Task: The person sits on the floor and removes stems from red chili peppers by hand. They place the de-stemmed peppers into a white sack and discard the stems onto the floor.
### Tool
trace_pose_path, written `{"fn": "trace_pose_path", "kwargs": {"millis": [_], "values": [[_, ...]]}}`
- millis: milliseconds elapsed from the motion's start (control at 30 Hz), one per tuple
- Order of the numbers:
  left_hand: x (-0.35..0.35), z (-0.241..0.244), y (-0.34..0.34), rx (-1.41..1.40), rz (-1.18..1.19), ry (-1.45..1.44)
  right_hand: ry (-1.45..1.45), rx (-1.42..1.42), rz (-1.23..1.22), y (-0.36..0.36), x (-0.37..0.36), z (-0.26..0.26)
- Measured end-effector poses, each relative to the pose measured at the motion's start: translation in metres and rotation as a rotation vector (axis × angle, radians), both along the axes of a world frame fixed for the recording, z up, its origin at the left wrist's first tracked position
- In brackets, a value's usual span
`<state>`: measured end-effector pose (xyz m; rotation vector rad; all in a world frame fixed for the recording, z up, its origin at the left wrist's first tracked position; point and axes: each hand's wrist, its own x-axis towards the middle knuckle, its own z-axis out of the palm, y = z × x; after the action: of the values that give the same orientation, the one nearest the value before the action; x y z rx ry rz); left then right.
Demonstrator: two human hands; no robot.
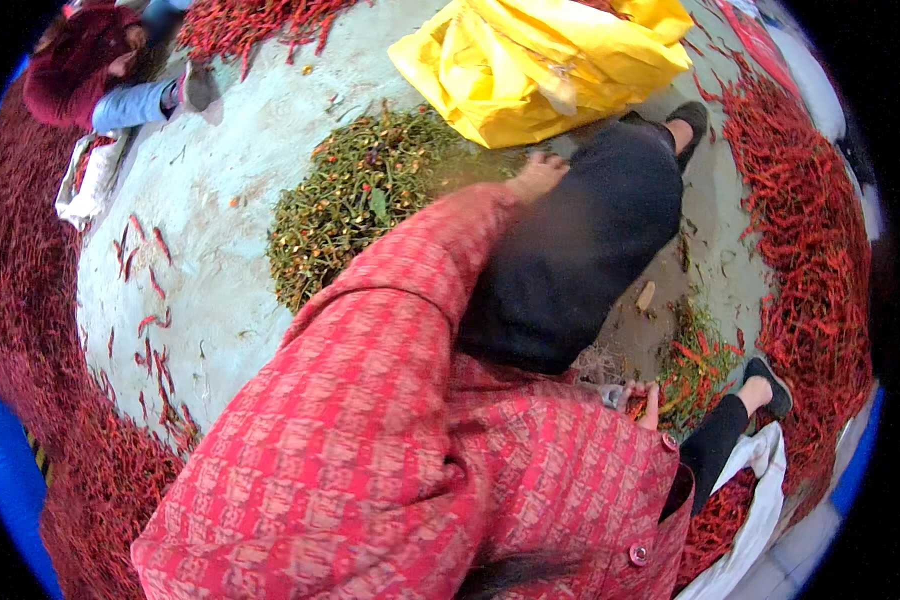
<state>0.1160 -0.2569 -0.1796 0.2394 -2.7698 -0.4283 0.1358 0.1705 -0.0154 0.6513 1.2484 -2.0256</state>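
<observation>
My left hand [541, 177] is beside my bent, black-trousered left leg, at the edge of a pile of green chili stems and caps [352, 202]. Its fingers are apart, and nothing shows in them. My right hand [649, 407] is low in front of my jacket, mostly hidden by it; whether it holds anything is unclear. A small grey thing [612, 395] lies next to its fingers. Just beyond is a small heap of red chilies mixed with green stems [694, 360], between my legs.
A crumpled yellow plastic sheet or bag [532, 67] lies past my left hand. Long heaps of red chilies [802, 225] line the far side. A white sack with chilies [769, 465] is near my right foot. Another person [82, 67] sits at the upper left beside a white sack [97, 176].
</observation>
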Motion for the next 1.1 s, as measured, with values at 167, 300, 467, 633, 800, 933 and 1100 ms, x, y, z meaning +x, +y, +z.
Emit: {"fn": "trace_pose_path", "kwargs": {"millis": [167, 300, 467, 633, 800, 933, 1100], "values": [[0.078, 0.107, -0.026, -0.069, -0.016, -0.425, -0.133, -0.213, 0.095, 0.018, -0.005, 0.014], [0.130, 0.159, -0.080, 0.182, 0.232, -0.516, -0.127, -0.300, -0.027, -0.018, -0.019, 0.004], [0.092, 0.240, -0.050, 0.255, 0.392, 0.225, -0.049, -0.386, -0.217, 0.005, -0.024, -0.023], [-0.031, 0.224, 0.126, 0.255, -0.413, -0.273, -0.044, -0.254, -0.350, -0.010, -0.028, 0.007], [-0.140, 0.158, 0.286, 0.148, -0.615, -0.297, -0.008, -0.256, -0.445, 0.013, -0.026, -0.016], [-0.157, 0.133, 0.307, -0.094, -0.497, -0.464, -0.041, -0.195, -0.429, 0.013, -0.023, -0.011], [-0.141, 0.135, 0.195, -0.105, -0.296, -0.594, 0.085, -0.150, -0.327, 0.003, -0.035, -0.012]]}}
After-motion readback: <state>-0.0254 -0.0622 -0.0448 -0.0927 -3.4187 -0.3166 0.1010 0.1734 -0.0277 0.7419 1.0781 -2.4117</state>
